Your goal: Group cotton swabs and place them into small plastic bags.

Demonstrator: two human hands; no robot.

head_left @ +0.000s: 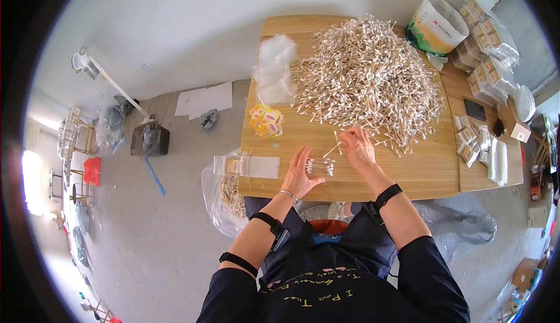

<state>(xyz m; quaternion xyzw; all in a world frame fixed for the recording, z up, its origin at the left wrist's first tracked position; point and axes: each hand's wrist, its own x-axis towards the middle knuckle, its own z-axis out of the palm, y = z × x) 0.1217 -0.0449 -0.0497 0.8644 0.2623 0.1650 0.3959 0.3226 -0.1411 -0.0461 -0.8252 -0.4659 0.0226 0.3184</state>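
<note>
Near the table's front edge, a small row of cotton swabs (322,167) lies side by side. My left hand (296,177) curves around its left end, with fingers on the far side and thumb on the near side. Just to the right, my right hand (358,148) is closed, with a cotton swab (332,148) slanting out from its fingertips. Beyond both hands rises a big heap of loose cotton swabs (367,69). A flat white piece (264,167) and a clear pack of swabs (234,165) lie left of my left hand.
Yellow printed packets (266,121) and a stack of clear plastic bags (275,69) lie along the table's left side. A white-and-green bag (437,26), wrapped packs (491,37) and a dark phone (475,109) are at the right. A plastic bag of swabs (228,197) hangs by the front left corner.
</note>
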